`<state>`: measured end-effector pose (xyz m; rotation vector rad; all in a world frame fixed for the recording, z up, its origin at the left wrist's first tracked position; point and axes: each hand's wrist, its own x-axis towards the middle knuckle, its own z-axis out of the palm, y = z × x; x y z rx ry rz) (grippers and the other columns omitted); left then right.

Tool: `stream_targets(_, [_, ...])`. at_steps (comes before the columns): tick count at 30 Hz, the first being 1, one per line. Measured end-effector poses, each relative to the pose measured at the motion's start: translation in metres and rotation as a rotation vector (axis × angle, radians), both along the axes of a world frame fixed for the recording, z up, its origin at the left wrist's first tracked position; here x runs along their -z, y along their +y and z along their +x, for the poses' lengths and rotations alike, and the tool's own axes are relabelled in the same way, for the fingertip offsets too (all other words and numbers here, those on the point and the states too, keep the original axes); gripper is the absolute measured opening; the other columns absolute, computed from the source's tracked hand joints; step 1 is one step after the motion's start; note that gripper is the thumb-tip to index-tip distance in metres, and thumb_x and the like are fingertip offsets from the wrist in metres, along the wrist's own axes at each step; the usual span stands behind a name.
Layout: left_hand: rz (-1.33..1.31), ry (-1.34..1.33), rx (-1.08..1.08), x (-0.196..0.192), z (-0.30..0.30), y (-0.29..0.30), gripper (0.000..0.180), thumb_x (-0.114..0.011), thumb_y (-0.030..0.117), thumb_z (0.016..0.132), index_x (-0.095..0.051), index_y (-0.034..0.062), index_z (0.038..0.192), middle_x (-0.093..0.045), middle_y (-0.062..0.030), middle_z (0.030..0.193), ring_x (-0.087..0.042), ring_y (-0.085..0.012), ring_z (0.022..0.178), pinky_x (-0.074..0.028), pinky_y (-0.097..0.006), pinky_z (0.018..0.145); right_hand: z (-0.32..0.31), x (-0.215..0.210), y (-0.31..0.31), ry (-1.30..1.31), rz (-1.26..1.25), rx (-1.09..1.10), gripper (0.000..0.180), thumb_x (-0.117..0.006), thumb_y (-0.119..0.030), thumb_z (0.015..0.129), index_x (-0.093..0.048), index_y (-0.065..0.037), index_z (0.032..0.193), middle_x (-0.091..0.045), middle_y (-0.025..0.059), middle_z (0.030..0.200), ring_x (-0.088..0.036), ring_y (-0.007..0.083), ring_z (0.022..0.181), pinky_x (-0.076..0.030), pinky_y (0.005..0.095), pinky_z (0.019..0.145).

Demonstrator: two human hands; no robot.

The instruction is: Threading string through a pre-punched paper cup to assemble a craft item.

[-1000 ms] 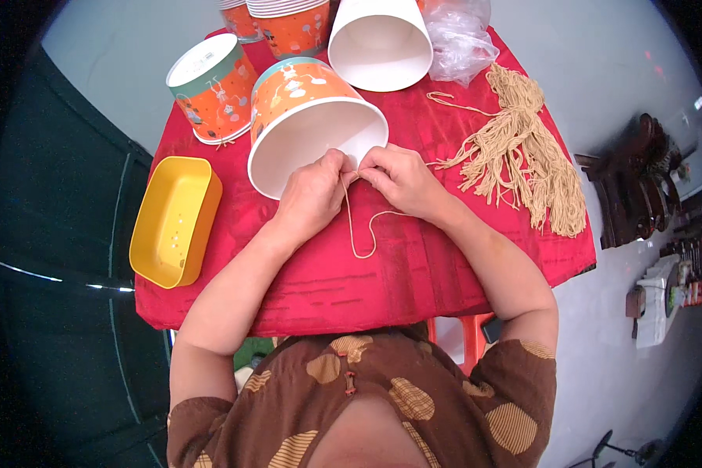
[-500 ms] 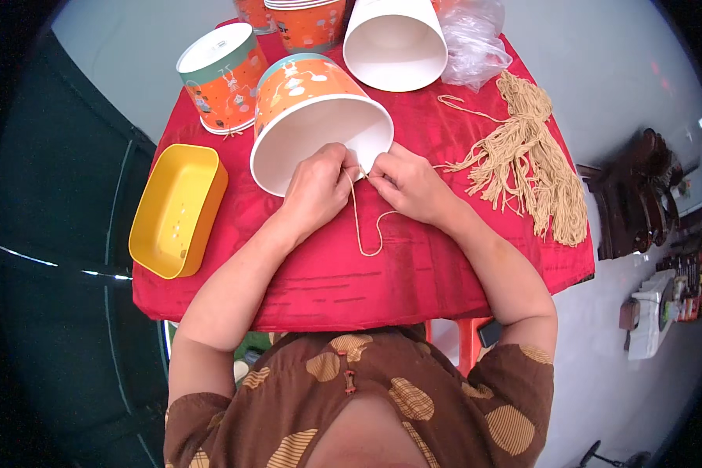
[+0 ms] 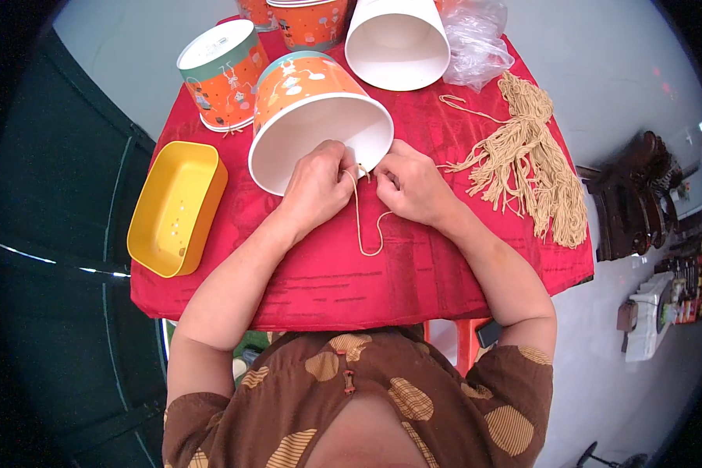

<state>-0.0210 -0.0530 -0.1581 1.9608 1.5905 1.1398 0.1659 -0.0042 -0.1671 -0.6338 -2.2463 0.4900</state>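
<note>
An orange paper bucket (image 3: 312, 83) with a green band and white inside lies tipped, its open mouth facing me. At the lower right of its rim, my left hand (image 3: 317, 186) reaches into the mouth, thumb and fingers closed on a thin beige string (image 3: 358, 222). That string hangs down, loops on the tablecloth and runs up toward my right hand (image 3: 411, 183). Just right of the rim, my right hand is closed in a pinch on the string, though its fingertips partly hide the hold. A short strand shows at the rim between the hands.
Behind stand an upside-down orange bucket (image 3: 225, 78), stacked buckets (image 3: 310, 25), a white-mouthed bucket (image 3: 398, 51) lying on its side and a clear plastic bag (image 3: 476, 47). A yellow tray (image 3: 212, 204) is left, a beige string bundle (image 3: 532, 148) right, on a red tablecloth (image 3: 320, 292).
My right hand has drawn slightly right, away from the bucket's rim, uncovering a bit of string there. My left hand and the bucket have hardly moved.
</note>
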Motion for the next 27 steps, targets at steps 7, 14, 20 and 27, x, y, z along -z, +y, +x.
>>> stream_targets(7, [-0.003, 0.010, -0.007, 0.002, 0.000, 0.001, 0.008, -0.060, 0.004, 0.080, -0.057, -0.0036, 0.078, -0.063, -0.0227, 0.082, -0.063, -0.0395, 0.080, -0.050, -0.045, 0.073, -0.010, 0.008, -0.009, 0.052, -0.222, 0.125, 0.014, -0.066, -0.009, 0.079, -0.068, 0.004, 0.084, -0.060, 0.0194, 0.091, -0.061, 0.0360, 0.086, -0.049, 0.0449, 0.077])
stream_targets(14, [0.008, 0.015, -0.032, 0.003, 0.000, 0.002, 0.008, -0.059, 0.003, 0.080, -0.058, -0.0043, 0.078, -0.062, -0.0233, 0.081, -0.063, -0.0399, 0.079, -0.049, -0.046, 0.073, -0.010, 0.010, -0.008, 0.039, -0.168, 0.113, 0.010, -0.063, -0.005, 0.079, -0.065, 0.004, 0.079, -0.059, 0.0208, 0.096, -0.058, 0.0372, 0.093, -0.047, 0.0447, 0.081])
stream_targets(20, [-0.014, 0.027, -0.095, 0.005, -0.003, 0.003, 0.010, -0.061, 0.007, 0.081, -0.060, -0.0031, 0.079, -0.063, -0.0181, 0.079, -0.061, -0.0276, 0.071, -0.049, -0.039, 0.067, -0.008, 0.010, -0.009, -0.093, -0.109, 0.146, 0.010, -0.060, -0.003, 0.078, -0.059, 0.005, 0.071, -0.056, 0.0223, 0.091, -0.056, 0.0385, 0.089, -0.047, 0.0459, 0.079])
stream_targets(27, [0.031, -0.110, 0.085, 0.007, -0.007, 0.004, 0.013, -0.065, 0.005, 0.080, -0.056, -0.0011, 0.073, -0.063, -0.0106, 0.083, -0.057, -0.0177, 0.074, -0.046, -0.030, 0.066, -0.009, 0.013, -0.006, -0.052, -0.107, 0.145, 0.009, -0.059, -0.003, 0.075, -0.060, 0.005, 0.070, -0.057, 0.0226, 0.090, -0.056, 0.0390, 0.089, -0.047, 0.0459, 0.079])
